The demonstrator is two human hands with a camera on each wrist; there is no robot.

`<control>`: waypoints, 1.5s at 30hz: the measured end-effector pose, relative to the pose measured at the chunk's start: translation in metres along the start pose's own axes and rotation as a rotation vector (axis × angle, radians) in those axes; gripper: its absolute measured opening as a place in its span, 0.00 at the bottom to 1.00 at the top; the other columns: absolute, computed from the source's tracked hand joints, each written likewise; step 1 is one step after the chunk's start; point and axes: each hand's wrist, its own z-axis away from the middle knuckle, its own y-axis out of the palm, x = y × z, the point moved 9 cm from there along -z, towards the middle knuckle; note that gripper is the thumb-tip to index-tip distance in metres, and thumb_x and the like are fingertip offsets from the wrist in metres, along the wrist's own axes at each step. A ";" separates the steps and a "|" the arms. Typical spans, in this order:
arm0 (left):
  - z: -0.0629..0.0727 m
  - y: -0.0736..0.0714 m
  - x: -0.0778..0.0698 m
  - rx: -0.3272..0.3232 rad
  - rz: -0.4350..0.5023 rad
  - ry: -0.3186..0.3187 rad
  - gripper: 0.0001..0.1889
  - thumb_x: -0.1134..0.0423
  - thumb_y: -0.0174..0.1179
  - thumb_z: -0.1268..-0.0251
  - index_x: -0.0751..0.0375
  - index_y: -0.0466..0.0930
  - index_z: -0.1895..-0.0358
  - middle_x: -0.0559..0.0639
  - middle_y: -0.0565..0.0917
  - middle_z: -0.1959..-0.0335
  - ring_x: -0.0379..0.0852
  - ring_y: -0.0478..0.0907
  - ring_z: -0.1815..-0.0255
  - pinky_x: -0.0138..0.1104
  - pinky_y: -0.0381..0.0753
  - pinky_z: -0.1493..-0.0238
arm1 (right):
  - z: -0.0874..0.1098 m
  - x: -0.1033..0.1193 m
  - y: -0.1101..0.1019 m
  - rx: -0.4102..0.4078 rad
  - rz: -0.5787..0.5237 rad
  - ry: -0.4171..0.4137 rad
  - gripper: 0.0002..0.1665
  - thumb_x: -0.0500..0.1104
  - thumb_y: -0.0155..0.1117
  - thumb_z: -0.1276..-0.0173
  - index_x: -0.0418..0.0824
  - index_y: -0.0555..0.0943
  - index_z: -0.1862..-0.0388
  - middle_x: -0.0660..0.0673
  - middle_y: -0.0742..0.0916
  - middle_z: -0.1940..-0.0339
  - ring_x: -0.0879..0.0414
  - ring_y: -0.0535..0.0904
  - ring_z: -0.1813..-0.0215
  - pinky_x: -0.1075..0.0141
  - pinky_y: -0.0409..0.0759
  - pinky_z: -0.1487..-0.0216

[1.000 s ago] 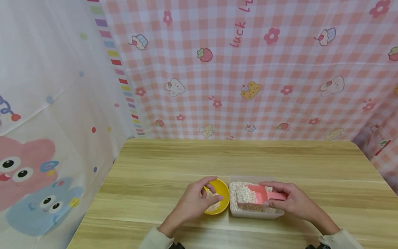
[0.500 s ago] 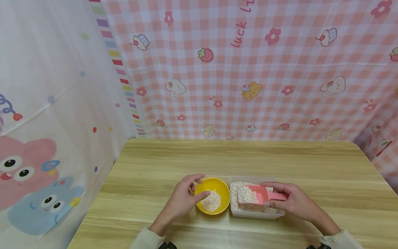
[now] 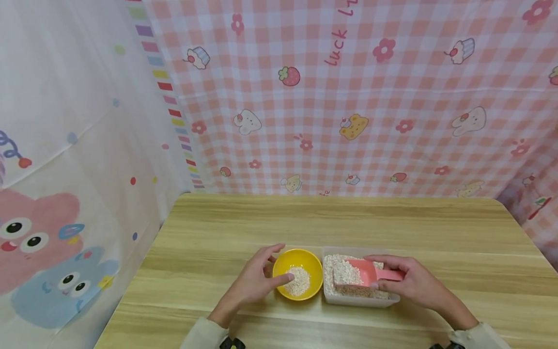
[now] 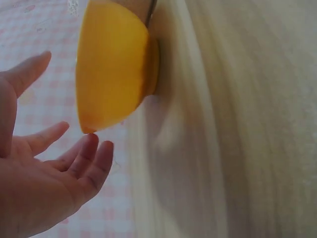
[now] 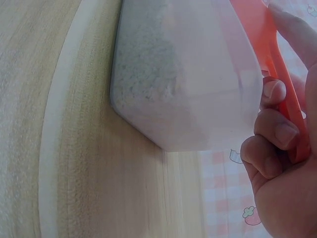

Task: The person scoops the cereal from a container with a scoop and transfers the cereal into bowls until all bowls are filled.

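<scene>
My right hand (image 3: 403,281) grips the handle of a pink scoop (image 3: 369,272), its fingers curled round it in the right wrist view. Pale oat flakes (image 3: 346,273) fill the front of the scoop, which hangs over a translucent plastic box (image 3: 362,301) of the same flakes. Left of the box stands a yellow bowl (image 3: 315,259) with a small heap of flakes in its bottom. My left hand (image 3: 255,276) is spread at the bowl's left side, thumb over the rim. In the left wrist view its fingertips (image 4: 90,141) are right at the rim, the fingers loosely bent.
The bowl and box stand side by side near the front of a wooden table (image 3: 331,223). A pink checked cloth (image 3: 314,106) hangs behind the table, and a white printed cloth (image 3: 100,145) hangs at the left.
My left hand has drawn back to the left from over the yellow bowl to its left rim, uncovering the flakes inside. My right hand and the loaded scoop have stayed over the box.
</scene>
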 end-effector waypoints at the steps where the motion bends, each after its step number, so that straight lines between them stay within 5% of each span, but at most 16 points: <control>1: 0.000 0.002 0.002 0.020 0.003 -0.012 0.40 0.46 0.71 0.42 0.50 0.65 0.27 0.54 0.73 0.36 0.51 0.74 0.46 0.44 0.78 0.49 | 0.000 0.000 0.000 -0.001 0.000 0.001 0.29 0.36 0.71 0.37 0.33 0.77 0.37 0.46 0.87 0.63 0.67 0.79 0.70 0.68 0.79 0.75; 12: -0.002 0.020 0.009 0.135 0.033 -0.018 0.53 0.50 0.76 0.49 0.49 0.53 0.21 0.56 0.62 0.25 0.55 0.61 0.26 0.55 0.56 0.26 | 0.000 -0.001 0.000 -0.001 -0.012 0.034 0.29 0.37 0.71 0.36 0.33 0.76 0.37 0.44 0.87 0.62 0.66 0.78 0.70 0.68 0.78 0.75; 45: -0.003 0.031 0.010 0.195 -0.008 0.003 0.60 0.47 0.79 0.56 0.48 0.50 0.20 0.53 0.60 0.23 0.57 0.58 0.24 0.56 0.55 0.26 | 0.000 -0.001 0.000 -0.015 0.023 0.057 0.30 0.39 0.72 0.37 0.35 0.77 0.37 0.41 0.86 0.59 0.65 0.78 0.68 0.68 0.79 0.73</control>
